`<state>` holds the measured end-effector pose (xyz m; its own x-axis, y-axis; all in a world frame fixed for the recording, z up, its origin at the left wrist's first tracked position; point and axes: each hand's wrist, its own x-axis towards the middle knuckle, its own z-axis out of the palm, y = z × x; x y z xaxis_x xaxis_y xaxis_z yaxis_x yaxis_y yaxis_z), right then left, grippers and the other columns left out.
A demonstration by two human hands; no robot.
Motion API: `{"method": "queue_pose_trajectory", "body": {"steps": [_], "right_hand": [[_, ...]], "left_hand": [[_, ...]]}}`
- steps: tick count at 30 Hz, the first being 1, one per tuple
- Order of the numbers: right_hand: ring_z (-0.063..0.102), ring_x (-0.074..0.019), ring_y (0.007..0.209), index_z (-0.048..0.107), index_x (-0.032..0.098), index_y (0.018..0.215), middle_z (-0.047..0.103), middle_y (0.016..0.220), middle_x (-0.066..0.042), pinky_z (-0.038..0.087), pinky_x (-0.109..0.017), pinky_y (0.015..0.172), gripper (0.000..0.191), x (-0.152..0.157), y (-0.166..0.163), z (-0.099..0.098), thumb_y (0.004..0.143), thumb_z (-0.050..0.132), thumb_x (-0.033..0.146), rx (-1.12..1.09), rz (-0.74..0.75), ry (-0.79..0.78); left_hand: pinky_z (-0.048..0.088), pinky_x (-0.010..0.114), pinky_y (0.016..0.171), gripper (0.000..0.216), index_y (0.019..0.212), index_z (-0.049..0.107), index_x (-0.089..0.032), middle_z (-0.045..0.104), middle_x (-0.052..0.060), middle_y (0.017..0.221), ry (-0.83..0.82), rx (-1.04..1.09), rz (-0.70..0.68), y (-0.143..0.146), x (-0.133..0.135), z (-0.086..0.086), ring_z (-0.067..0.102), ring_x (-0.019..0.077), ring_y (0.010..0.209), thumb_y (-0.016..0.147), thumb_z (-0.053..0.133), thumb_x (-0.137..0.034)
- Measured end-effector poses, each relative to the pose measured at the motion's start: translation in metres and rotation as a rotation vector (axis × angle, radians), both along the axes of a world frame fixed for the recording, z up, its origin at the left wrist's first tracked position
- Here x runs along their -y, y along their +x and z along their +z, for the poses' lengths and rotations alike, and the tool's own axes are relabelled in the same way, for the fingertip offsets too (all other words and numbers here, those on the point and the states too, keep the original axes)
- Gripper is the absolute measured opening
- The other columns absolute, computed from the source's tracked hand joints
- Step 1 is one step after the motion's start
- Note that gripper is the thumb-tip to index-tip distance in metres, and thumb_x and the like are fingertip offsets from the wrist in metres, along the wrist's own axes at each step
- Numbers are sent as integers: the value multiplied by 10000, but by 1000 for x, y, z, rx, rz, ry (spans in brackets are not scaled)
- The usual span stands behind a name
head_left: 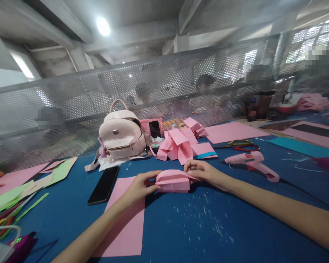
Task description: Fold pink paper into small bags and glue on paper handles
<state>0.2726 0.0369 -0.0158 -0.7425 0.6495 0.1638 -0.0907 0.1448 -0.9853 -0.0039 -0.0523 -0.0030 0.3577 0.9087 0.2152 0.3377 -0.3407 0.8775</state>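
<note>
A small folded pink paper box stands just above the blue table between my two hands. My left hand grips its left end, thumb in front and fingers behind. At its right end, my right hand pinches a loose pink flap with curled fingers. Under my left forearm lies a flat pink sheet. A black phone rests beside that sheet. To the right of my right hand is a pink glue gun with a small red light, its cord trailing right.
Behind my hands are crumpled pink paper pieces and a pale pink backpack. Scissors lie behind the glue gun. Coloured paper is on the left. A perforated metal screen runs along the back, with people beyond.
</note>
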Motion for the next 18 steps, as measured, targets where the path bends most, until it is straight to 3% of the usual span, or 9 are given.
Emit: {"method": "queue_pose_trajectory", "body": {"steps": [12, 18], "right_hand": [[561, -131, 712, 629, 165, 873, 596, 838, -8, 438, -243, 639, 269, -2, 1, 6, 780, 723, 399, 44, -50, 134], [576, -130, 715, 647, 170, 903, 615, 811, -2, 449, -250, 656, 274, 0, 1, 10, 744, 762, 361, 93, -54, 142]], "left_hand": [[500, 384, 958, 462, 1303, 620, -234, 617, 79, 1349, -15, 7, -14, -1, 1, 0, 584, 287, 1201, 843, 651, -196], [454, 402, 1023, 443, 1296, 620, -215, 613, 92, 1350, -4, 15, 19, 6, 6, 3, 587, 282, 1199, 863, 662, -297]]}}
